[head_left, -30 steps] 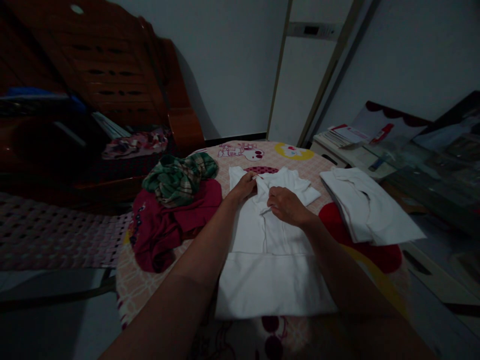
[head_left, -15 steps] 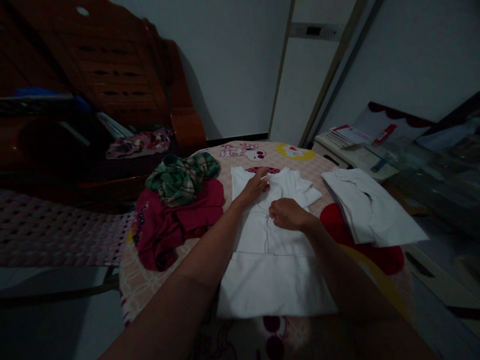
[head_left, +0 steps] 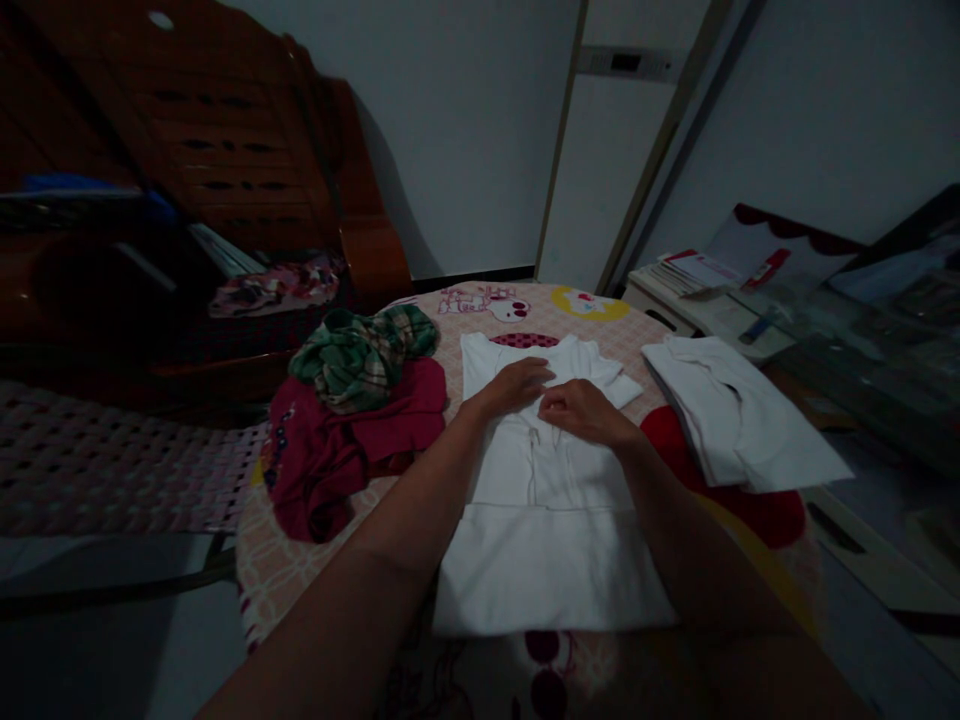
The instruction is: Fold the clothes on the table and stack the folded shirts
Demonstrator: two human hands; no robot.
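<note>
A white shirt (head_left: 555, 575) lies partly folded on the round table, its lower part turned up in a broad flap toward me and its neckline at the far end. My left hand (head_left: 520, 385) rests on the upper part of the shirt with its fingers stretched out to the right. Just beside it, my right hand (head_left: 583, 412) is closed, its curled fingers on the shirt's middle where small creases show in the cloth. The fingertips of my right hand are partly hidden.
A folded white garment (head_left: 739, 415) lies at the table's right edge. On the left are a crumpled crimson garment (head_left: 337, 450) and a green plaid cloth (head_left: 360, 355). The patterned tablecloth (head_left: 281, 580) covers the table. Beyond stand a wooden bench (head_left: 217, 150) and a low cabinet (head_left: 664, 300).
My left hand has slid slightly right and nearer to me, its fingers flattening. My right hand has moved a little away from me over the shirt, so both hands are closer together.
</note>
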